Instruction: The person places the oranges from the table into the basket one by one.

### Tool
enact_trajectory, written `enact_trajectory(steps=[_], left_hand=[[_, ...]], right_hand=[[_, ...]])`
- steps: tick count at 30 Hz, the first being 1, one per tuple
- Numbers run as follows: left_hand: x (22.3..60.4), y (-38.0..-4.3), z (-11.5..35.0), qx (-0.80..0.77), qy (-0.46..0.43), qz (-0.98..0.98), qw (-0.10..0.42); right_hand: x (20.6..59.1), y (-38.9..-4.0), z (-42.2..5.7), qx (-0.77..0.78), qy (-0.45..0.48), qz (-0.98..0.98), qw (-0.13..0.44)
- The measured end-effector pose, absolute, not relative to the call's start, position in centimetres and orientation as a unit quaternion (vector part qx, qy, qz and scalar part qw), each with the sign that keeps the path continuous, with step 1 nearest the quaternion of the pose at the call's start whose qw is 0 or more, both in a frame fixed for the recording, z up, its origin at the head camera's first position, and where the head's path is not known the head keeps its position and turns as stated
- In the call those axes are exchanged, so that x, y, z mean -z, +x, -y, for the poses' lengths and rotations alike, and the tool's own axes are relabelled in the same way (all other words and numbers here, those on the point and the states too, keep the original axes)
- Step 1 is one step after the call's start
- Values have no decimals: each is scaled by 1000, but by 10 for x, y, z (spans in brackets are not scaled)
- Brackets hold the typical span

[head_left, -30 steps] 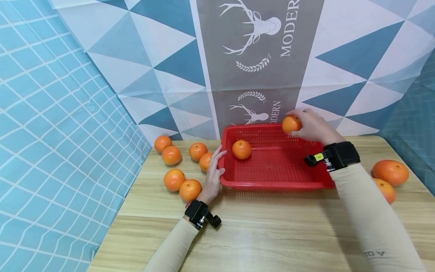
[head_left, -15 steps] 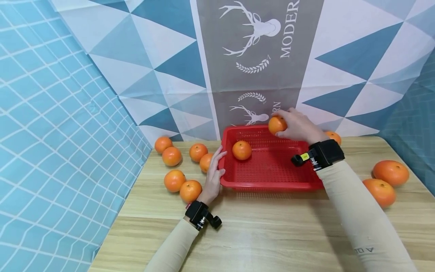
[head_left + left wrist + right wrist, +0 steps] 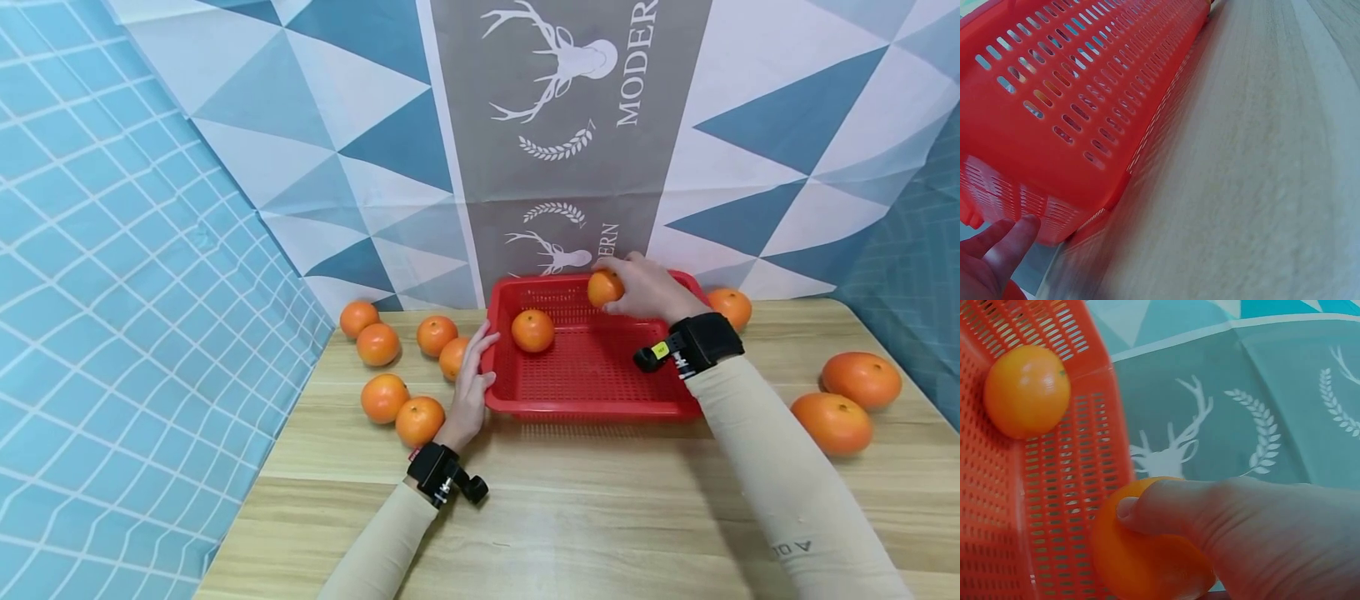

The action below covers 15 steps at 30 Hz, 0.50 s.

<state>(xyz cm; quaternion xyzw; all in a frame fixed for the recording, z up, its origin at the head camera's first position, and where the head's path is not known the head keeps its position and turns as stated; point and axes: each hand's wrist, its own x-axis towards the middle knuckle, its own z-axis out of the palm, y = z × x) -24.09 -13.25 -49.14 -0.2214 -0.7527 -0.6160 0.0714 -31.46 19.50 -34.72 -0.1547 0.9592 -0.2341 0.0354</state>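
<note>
In the head view my right hand (image 3: 642,287) grips an orange (image 3: 605,288) over the back part of a red perforated plastic basket (image 3: 596,407). The right wrist view has the thumb lying across that orange (image 3: 1141,556), close by the basket's side wall. Another orange (image 3: 533,331) sits inside the basket toward its left end. My left hand (image 3: 469,392) rests against the basket's left side with fingers extended. In the left wrist view its fingertips (image 3: 1027,226) touch the perforated end wall.
Several oranges (image 3: 378,344) lie on the wooden table (image 3: 570,508) left of the basket, some right beside the left hand. To the right lie one orange (image 3: 729,309) behind the right wrist and two larger ones (image 3: 832,423). A patterned cloth backdrop (image 3: 555,167) stands behind.
My right hand has carried its orange leftward over the basket and slightly lower. An orange behind the right wrist has come into view. The left hand stays put.
</note>
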Motion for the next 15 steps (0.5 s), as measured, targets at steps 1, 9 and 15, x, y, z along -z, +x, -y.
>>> enact_trajectory(steps=[1,9,15], left_hand=[[491,-241,133,617,-221,752,71],[491,-240,132,617,-224,751,71],[492,-240,133,616,-226,751,72]], right_hand=[[349,-315,-195,236,-153,-959,41],[370,-320,-193,236,-149,-957,74],[378,-320,-188,233,-157,-956,79]])
